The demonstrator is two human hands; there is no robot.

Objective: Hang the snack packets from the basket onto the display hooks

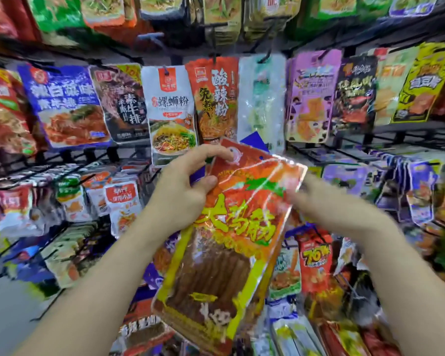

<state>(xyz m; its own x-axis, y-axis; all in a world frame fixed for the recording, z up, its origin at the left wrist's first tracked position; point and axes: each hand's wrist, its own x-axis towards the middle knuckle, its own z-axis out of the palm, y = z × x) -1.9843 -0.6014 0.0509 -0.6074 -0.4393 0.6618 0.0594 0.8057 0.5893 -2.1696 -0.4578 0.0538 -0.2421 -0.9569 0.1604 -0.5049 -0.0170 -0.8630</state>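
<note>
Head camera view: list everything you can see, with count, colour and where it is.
held packet: one, red-orange with yellow lettering, centre, in front of the rack.
white noodle packet: one, white with red label, hanging just above it.
blue packet: one, blue, hanging upper left.
purple packets: a stack, count unclear, hanging upper right.
display hooks: many, black, across all rows.
left hand: one, grips the held packet's top left corner.
right hand: one, blurred, at its right edge; grip unclear.

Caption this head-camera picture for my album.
Left hand grips a red-orange snack packet before loaded display hooks; blurred right hand beside it.
</note>
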